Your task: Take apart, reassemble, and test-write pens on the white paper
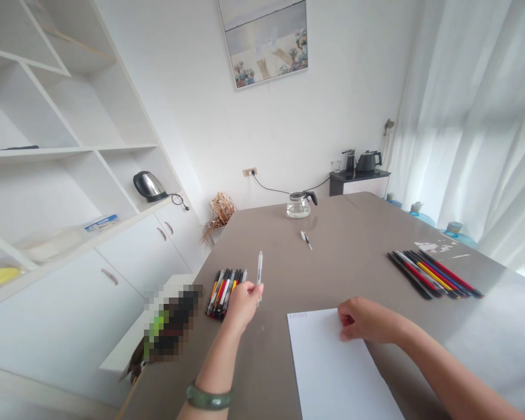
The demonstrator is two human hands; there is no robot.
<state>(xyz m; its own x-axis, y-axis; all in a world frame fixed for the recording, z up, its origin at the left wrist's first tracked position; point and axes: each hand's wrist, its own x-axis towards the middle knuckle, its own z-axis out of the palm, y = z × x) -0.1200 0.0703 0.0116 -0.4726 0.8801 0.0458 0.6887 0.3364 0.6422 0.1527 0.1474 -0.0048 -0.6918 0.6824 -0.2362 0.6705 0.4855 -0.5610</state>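
Note:
My left hand is raised over the grey table and pinches a white pen that points up and away from me. Just left of it lies a bundle of several pens in red, black and yellow. My right hand rests with curled fingers on the top right corner of a white sheet of paper. A green bangle sits on my left wrist.
A second row of several pens lies at the right of the table, a lone small pen near the middle and a glass pot at the far edge. White shelves hold a kettle on the left.

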